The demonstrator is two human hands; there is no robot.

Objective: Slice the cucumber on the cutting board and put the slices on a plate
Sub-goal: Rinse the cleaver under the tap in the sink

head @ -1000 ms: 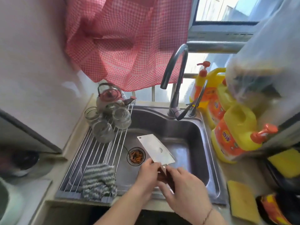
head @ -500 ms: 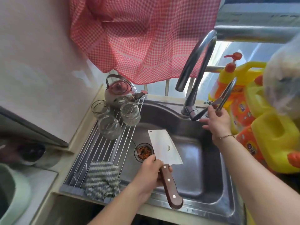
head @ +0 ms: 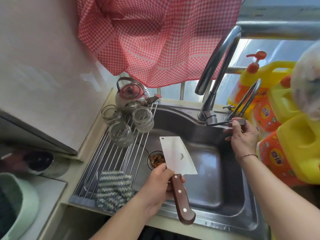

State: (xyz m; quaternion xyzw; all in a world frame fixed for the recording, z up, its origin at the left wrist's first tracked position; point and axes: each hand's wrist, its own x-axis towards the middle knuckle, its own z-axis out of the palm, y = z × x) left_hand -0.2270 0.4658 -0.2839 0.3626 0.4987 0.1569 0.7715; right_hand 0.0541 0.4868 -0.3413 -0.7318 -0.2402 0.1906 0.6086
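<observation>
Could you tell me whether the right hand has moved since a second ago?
Yes. The right hand left the wooden-handled steel cleaver and went up and right to the lever of the curved metal tap.

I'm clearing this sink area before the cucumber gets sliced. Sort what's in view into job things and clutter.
Belongs to the job:
cleaver, gripped by the left hand
tap lever, held by the right hand
sink

Just lying about:
teapot
three glass jars
striped cloth
yellow detergent bottles
</observation>
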